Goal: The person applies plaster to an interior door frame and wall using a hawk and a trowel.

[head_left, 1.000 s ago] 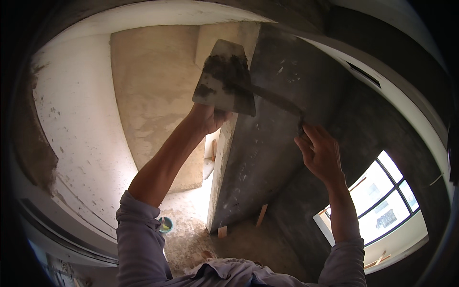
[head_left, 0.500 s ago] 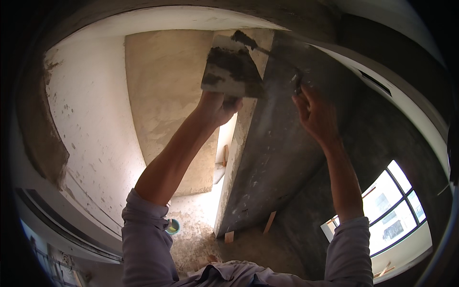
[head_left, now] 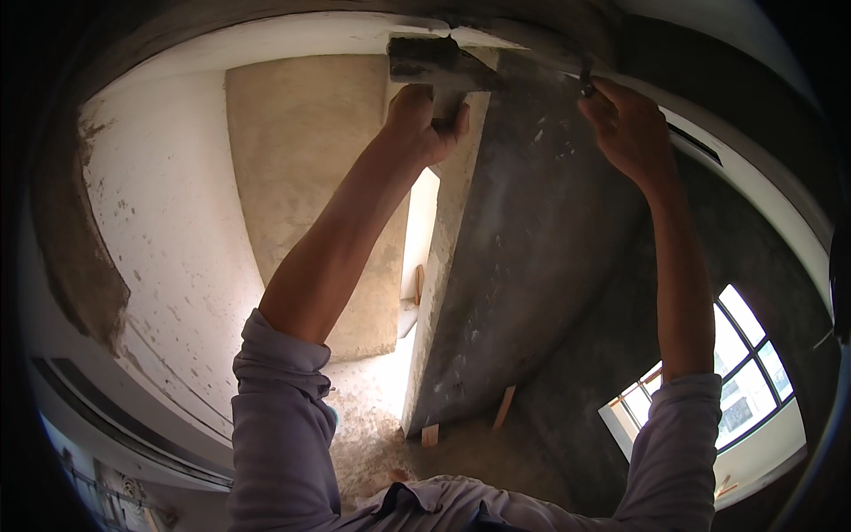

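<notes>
Up top, L hand (head_left: 418, 124) grips flat mortar-smeared bd (head_left: 417, 64); R hand (head_left: 631, 131) clasps handle (head_left: 586, 86).

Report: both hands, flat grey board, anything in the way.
Left hand gripping flat grey board from below, dark mortar on top. Right hand gripping dark tool handle; far end unclear. Dark grey wall alongside, not visibly blocking.

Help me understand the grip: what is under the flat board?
Under the board, a dark handle shows, gripped by the left hand. The part of the handle inside the hand is covered and cannot be seen.
</notes>
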`<state>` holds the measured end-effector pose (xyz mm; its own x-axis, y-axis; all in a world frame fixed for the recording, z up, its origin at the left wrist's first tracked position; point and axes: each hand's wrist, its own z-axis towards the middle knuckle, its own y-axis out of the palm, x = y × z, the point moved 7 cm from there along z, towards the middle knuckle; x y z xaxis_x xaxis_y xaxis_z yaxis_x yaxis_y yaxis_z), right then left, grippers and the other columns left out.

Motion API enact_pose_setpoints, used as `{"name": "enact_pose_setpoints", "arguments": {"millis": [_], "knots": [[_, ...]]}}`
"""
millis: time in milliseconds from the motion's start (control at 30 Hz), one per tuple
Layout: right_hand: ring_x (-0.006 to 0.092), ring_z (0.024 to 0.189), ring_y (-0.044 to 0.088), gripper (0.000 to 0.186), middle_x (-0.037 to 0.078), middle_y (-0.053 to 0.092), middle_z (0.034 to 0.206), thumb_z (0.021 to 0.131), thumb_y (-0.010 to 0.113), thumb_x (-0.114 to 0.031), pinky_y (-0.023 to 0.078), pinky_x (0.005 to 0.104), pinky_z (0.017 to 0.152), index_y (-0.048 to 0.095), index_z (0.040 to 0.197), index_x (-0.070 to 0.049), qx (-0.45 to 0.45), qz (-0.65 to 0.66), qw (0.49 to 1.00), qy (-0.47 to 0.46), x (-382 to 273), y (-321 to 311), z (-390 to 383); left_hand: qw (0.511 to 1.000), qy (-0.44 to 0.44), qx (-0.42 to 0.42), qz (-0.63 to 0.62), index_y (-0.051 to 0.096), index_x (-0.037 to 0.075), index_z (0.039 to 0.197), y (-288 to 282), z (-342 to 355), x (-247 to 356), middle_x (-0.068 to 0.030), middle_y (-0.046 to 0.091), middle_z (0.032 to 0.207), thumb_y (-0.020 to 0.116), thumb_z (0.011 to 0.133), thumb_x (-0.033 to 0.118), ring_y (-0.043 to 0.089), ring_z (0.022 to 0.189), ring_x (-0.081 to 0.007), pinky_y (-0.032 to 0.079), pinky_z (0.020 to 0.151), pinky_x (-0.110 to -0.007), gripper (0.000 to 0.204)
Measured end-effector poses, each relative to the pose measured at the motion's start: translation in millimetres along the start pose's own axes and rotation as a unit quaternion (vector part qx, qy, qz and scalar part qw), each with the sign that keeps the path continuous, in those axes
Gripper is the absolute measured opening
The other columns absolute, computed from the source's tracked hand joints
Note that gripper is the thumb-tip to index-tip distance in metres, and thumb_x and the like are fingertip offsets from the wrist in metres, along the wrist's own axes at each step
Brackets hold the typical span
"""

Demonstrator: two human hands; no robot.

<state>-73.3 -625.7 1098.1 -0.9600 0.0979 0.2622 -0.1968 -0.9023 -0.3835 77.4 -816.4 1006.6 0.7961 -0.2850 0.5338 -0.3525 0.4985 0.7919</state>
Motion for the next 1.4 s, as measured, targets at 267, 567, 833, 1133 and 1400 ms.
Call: {"name": "enact_pose_setpoints", "arguments": {"millis": [267,567,833,1133,1400], "knots": [[0.0323,0.085,0.065,0.028,0.015,0.067,0.091,0.087,0.061,-0.026,0.051,0.043,0.073,0.061,0.108,-0.007,0.018,-0.005,1.0,-0.003,-8.7,-19.7,-59.4,0.998,-0.012,0.068,0.009,0.053,0.006,0.098,-13.1,-10.8,-5.3,-0.0059,0.058,0.084,0.042,0.097,0.019,0.059,0.07,-0.0169,0.054,0.057,-0.025,0.017],[0.0303,0.084,0.064,0.029,0.01,0.064,0.091,0.088,0.058,-0.028,0.051,0.0434,0.074,0.06,0.11,-0.01,0.009,-0.097,0.993,-0.06,-42.4,11.9,15.0,0.999,-0.009,0.035,0.019,0.053,0.007,0.099,-13.1,-22.0,-5.5,-0.0051,0.058,0.083,0.044,0.097,0.021,0.059,0.07,-0.0158,0.053,0.056,-0.027,0.017],[0.0334,0.087,0.064,0.03,0.017,0.066,0.091,0.088,0.058,-0.03,0.05,0.0439,0.077,0.063,0.111,-0.012,-0.048,-0.066,0.993,-0.086,-102.8,-24.6,29.7,0.999,0.008,0.039,0.028,0.053,0.003,0.097,-30.2,-38.6,17.4,-0.0073,0.059,0.082,0.04,0.098,0.023,0.061,0.072,-0.0181,0.055,0.057,-0.028,0.024],[0.0347,0.093,0.063,0.033,0.017,0.066,0.095,0.088,0.057,-0.03,0.049,0.0446,0.081,0.062,0.112,-0.008,-0.11,-0.103,0.988,0.017,-16.9,-19.9,9.1,0.998,0.011,0.064,0.002,0.055,0.004,0.096,-28.5,-36.9,5.1,-0.0063,0.059,0.085,0.041,0.097,0.018,0.059,0.072,-0.0185,0.055,0.058,-0.029,0.02],[0.0349,0.093,0.063,0.033,0.015,0.067,0.097,0.092,0.055,-0.03,0.05,0.0436,0.082,0.061,0.115,-0.006,-0.091,-0.143,0.985,0.002,0.4,-5.7,-39.5,0.999,-0.016,0.038,0.007,0.053,0.004,0.094,-43.7,-29.2,-3.6,-0.007,0.057,0.082,0.044,0.095,0.014,0.059,0.073,-0.0185,0.054,0.057,-0.028,0.014]]}}
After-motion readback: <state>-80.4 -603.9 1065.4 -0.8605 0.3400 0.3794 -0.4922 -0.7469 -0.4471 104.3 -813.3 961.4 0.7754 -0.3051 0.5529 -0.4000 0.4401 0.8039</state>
